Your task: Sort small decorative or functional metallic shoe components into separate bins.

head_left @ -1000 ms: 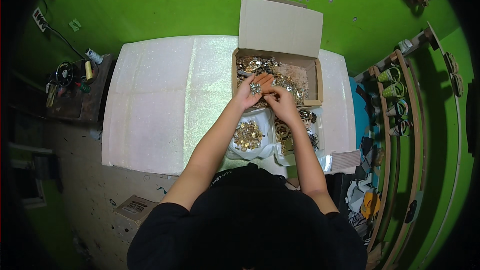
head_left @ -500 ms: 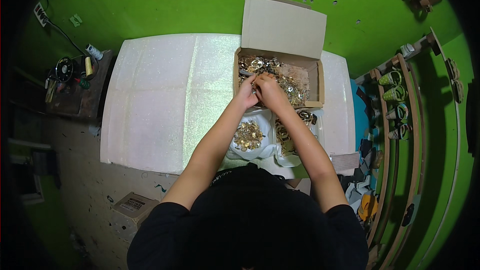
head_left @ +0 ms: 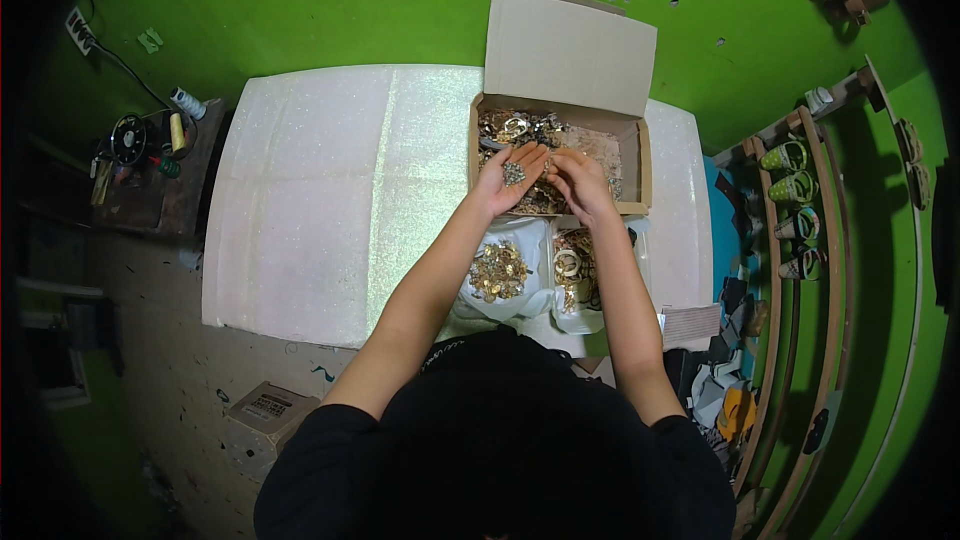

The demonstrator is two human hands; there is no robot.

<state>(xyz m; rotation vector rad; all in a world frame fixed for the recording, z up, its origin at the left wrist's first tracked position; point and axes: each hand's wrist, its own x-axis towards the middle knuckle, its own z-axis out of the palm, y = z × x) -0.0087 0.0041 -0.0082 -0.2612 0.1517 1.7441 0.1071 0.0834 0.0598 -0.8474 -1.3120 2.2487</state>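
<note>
My left hand [head_left: 497,192] is held palm up over an open cardboard box [head_left: 645,165], its fingers stretched to the right. In that palm lies a small heap of tiny silver metal pieces [head_left: 513,174]. Beside its fingertips my right hand [head_left: 585,183] has its thumb and fingers drawn together; what they pinch, if anything, is too small to make out. Beneath both hands, the box holds a jumble of gold and silver metal buckles and fittings [head_left: 515,127], partly hidden by the hands.
Nearer me are a white bag-lined container [head_left: 498,272] of gold pieces and a white tray [head_left: 575,325] of larger buckles. A whitish shimmering cover [head_left: 300,190] spreads over the table. Sandals hang on a wooden rack [head_left: 825,230] at right; spools [head_left: 187,103] stand at left.
My hands have come apart slightly. The left palm has opened upward, showing the silver pieces, and my right hand has shifted right, uncovering more of the buckle tray.
</note>
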